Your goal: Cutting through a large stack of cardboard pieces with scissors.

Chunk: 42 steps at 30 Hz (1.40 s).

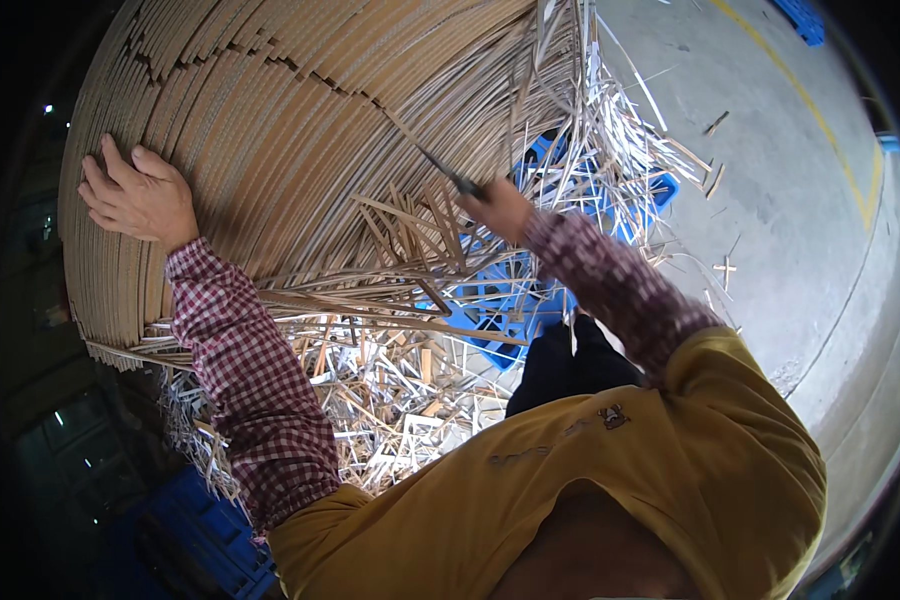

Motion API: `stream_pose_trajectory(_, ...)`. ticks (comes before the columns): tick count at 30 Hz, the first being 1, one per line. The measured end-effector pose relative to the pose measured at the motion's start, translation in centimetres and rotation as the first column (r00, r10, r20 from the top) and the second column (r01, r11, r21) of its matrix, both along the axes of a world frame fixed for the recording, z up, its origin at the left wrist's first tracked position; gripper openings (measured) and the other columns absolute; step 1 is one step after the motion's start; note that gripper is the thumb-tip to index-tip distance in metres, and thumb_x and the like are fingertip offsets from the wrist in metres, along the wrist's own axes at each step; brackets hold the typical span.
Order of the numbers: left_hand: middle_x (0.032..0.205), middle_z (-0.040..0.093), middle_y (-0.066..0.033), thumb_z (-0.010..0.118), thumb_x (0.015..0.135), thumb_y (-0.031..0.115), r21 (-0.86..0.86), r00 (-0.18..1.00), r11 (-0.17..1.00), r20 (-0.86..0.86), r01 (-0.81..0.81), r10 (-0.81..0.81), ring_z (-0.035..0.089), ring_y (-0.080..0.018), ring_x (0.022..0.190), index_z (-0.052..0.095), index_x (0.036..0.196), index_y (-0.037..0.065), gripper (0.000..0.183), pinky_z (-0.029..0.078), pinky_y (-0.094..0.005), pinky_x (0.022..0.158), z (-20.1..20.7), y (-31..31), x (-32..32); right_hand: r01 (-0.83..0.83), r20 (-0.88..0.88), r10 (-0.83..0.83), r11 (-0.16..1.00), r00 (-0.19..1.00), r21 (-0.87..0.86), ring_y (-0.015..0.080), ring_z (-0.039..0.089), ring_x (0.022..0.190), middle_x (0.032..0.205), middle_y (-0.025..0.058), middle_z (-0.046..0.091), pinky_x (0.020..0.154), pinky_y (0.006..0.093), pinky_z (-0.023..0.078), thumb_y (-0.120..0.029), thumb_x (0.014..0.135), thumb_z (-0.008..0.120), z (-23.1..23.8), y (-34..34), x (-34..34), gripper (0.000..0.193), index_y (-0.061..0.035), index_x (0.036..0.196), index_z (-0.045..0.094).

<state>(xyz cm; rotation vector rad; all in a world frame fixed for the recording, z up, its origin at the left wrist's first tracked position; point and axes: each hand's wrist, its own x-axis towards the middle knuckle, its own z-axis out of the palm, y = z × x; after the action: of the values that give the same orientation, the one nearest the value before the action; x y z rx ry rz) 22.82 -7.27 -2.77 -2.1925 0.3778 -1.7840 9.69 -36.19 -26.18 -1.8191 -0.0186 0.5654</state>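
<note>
A large stack of corrugated cardboard sheets [300, 130] fills the upper left, its ridged edges facing me. My left hand [135, 195] lies on the stack's left side, fingers apart, holding nothing. Over to the right, my right hand [500, 212] is closed around a thin, long tool [455, 180] with a dark grip. The tool points up and left across the sheet edges. Motion blurs this hand, and the tool's exact kind is unclear. Loose cardboard strips [410, 225] stick out of the stack just left of my right hand.
Cardboard offcuts [390, 390] heap below the stack, and thin pale strips [610, 130] hang at its right. A blue plastic pallet [495, 310] shows beneath them. Scattered scraps lie on the grey floor [730, 90], which has a yellow line. Another blue pallet [205, 535] stands lower left.
</note>
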Motion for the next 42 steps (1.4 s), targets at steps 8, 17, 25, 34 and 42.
stream_pose_trajectory(8, 0.124, 0.045, -0.0097, 0.04, 0.088, 0.035, 0.02, 0.998, 0.998, 0.024, 0.058, -0.059, 0.038, -0.0365, 0.116, 0.053, 0.117, 0.02, 0.035, 0.03, -0.0564, 0.092, 0.3, -0.6, 0.5, -0.425, 0.114, 0.41, 0.864, 0.905, 0.269, 0.0138, 0.057, 0.067, 0.069, 0.0077, 0.063, 0.064, 0.0287, 0.044, -0.04, 0.085, 0.053, -2.4, -8.5, -5.7, 0.038, -0.0044, 0.094, 0.064)
stream_pose_trajectory(17, 0.124, 0.044, -0.0099, 0.04, 0.088, 0.035, 0.014, 0.999, 0.999, 0.027, 0.037, -0.037, 0.038, -0.0359, 0.116, 0.054, 0.116, 0.019, 0.035, 0.03, -0.0544, 0.092, 0.1, -0.9, 0.6, -0.028, 0.038, 0.023, 0.991, 0.999, 0.132, 0.0108, 0.043, 0.046, 0.052, 0.0031, 0.05, 0.05, 0.0277, 0.041, -0.042, 0.083, 0.056, 2.8, -1.6, 5.9, 0.036, -0.0071, 0.08, 0.064)
stream_pose_trajectory(25, 0.124, 0.045, -0.0099, 0.041, 0.088, 0.036, 0.025, 0.999, 0.999, 0.028, 0.032, -0.032, 0.038, -0.0364, 0.116, 0.054, 0.116, 0.019, 0.035, 0.03, -0.0544, 0.092, 0.2, -0.9, 0.6, -0.462, -0.15, 0.47, 0.883, 0.87, 0.084, 0.0131, 0.06, 0.07, 0.069, 0.0055, 0.063, 0.067, 0.0283, 0.047, -0.033, 0.086, 0.054, -11.3, -5.9, -9.3, 0.031, -0.0031, 0.085, 0.064)
stream_pose_trajectory(34, 0.124, 0.046, -0.0112, 0.04, 0.089, 0.038, 0.027, 0.999, 0.999, 0.037, 0.026, -0.027, 0.04, -0.0377, 0.114, 0.054, 0.116, 0.019, 0.035, 0.031, -0.0546, 0.091, 0.0, -0.8, 0.7, -0.21, 0.111, 0.211, 0.977, 0.971, -0.021, 0.0118, 0.043, 0.051, 0.053, 0.0013, 0.048, 0.054, 0.0316, 0.036, -0.049, 0.083, 0.051, 1.2, -5.8, 4.3, 0.045, -0.0078, 0.083, 0.068)
stream_pose_trajectory(42, 0.124, 0.045, -0.0115, 0.04, 0.089, 0.037, 0.032, 1.0, 0.999, 0.024, 0.018, -0.018, 0.039, -0.0377, 0.115, 0.054, 0.115, 0.018, 0.036, 0.031, -0.0542, 0.091, -0.1, -0.3, 0.3, -0.612, -0.121, 0.602, 0.757, 0.789, -0.228, 0.0129, 0.053, 0.056, 0.06, 0.0045, 0.059, 0.056, 0.0302, 0.042, -0.042, 0.082, 0.052, -2.8, -11.3, -1.3, 0.039, -0.0072, 0.076, 0.067)
